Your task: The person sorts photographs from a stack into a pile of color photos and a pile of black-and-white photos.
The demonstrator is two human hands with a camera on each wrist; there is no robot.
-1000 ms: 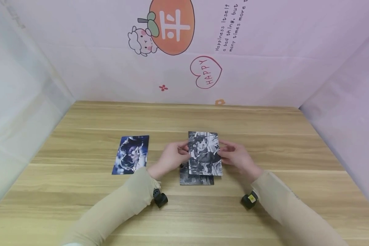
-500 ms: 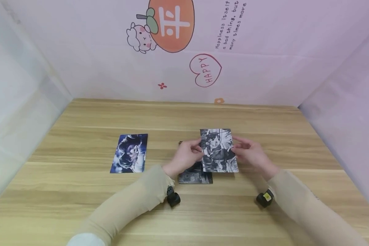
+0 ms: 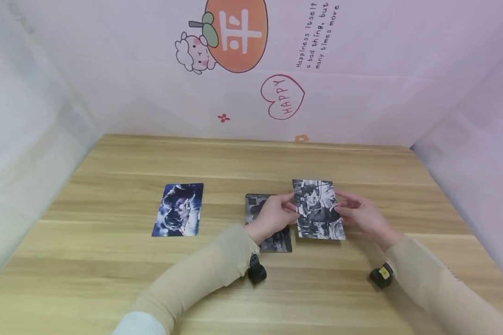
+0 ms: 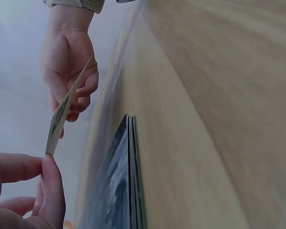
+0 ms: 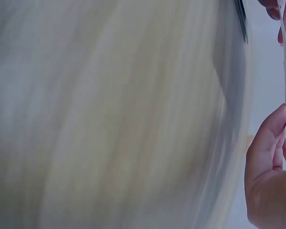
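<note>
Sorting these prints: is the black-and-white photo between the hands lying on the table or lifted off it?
Lifted: the black-and-white photo is pinched by left hand and right hand, above the table.

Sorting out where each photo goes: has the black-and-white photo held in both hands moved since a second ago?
Yes. The held photo moved right, off the stack lying on the table.

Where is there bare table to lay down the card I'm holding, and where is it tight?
Bare wood lies right of the held black-and-white card, out to the pink side wall, and along the back toward the rear wall. There is also a strip between the blue card and the dark stack. It is crowded at the stack, where the left hand and right hand meet.
</note>
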